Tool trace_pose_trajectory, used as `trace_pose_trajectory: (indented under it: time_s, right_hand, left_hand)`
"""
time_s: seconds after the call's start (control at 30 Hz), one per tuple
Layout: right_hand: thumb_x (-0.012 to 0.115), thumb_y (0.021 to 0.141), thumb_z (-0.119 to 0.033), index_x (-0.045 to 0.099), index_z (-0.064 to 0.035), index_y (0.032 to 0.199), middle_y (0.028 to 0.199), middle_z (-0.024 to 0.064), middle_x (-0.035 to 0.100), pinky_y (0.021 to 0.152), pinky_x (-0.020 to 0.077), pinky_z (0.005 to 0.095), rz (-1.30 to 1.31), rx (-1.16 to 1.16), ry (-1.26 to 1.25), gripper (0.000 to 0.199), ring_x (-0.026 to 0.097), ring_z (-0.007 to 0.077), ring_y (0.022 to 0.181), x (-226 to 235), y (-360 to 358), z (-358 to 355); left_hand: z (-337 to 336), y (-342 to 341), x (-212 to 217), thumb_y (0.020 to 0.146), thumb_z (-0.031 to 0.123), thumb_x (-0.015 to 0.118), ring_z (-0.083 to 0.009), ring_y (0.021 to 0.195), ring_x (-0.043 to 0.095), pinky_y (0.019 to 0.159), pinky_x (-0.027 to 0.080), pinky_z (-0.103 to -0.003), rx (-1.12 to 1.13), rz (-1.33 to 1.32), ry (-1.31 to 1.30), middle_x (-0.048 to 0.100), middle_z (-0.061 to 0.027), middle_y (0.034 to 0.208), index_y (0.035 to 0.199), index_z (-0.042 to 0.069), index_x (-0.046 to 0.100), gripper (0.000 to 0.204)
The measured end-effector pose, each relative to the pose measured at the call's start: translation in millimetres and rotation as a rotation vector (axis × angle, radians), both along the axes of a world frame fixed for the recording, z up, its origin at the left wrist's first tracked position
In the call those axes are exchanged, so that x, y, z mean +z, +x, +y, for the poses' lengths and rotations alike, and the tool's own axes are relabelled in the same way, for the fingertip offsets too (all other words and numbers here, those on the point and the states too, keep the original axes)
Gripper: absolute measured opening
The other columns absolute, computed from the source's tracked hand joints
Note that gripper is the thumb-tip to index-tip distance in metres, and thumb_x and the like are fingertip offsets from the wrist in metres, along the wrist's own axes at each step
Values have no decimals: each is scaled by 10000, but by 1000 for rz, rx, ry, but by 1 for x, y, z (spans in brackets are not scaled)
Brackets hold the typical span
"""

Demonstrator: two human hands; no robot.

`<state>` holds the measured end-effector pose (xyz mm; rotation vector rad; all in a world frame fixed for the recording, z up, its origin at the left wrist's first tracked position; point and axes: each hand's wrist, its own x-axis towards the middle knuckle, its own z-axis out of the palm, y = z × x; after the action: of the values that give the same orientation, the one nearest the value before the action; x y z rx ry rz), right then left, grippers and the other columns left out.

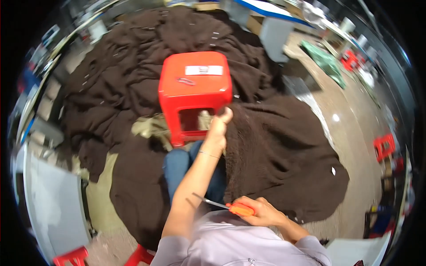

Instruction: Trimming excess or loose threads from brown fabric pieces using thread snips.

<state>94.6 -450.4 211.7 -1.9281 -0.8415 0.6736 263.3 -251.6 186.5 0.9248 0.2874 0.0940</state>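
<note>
My left hand [219, 124] reaches forward, its fingers closed on the edge of a dark brown fleece cloth [279, 142] beside a red plastic stool [195, 66]. That cloth spreads across to the right and over my lap. Low in front of my body, my right hand [266, 212] is wrapped round an orange-handled screwdriver [241, 209]. Its thin metal shaft points left, passing over my left forearm. A white label and a small thin looped item [185, 81], too small to name, are on the stool's seat.
More brown fleece [120, 57] lies heaped behind and left of the stool. A pale panel [53, 195] stands at the left. A blue-edged table [275, 11] is at the back, with a green bag [324, 62] and another red stool [384, 147] at the right.
</note>
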Motion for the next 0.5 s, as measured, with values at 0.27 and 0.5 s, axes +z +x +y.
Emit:
trace_pose_trajectory:
  time_s: [0.27,0.5]
  right_hand:
    - [688,812,-72,592,-54,1094,804,167,656,635,521,328,-196,159,58,298,680,323,690,14,12,125]
    - [628,907,-78,572,31,1187,1007,175,671,829,491,293,121,602,-74,305,634,194,937,-3,-47,150]
  left_hand:
    - [263,-163,16,963,487,505,-291,1138,570,1015,442,-451,605,-291,-368,610,-145,1232,1237,11,562,552]
    - [193,-315,-268,794,134,681,-168,908,622,819,496,-357,767,544,-105,698,-79,953,904,74,726,133]
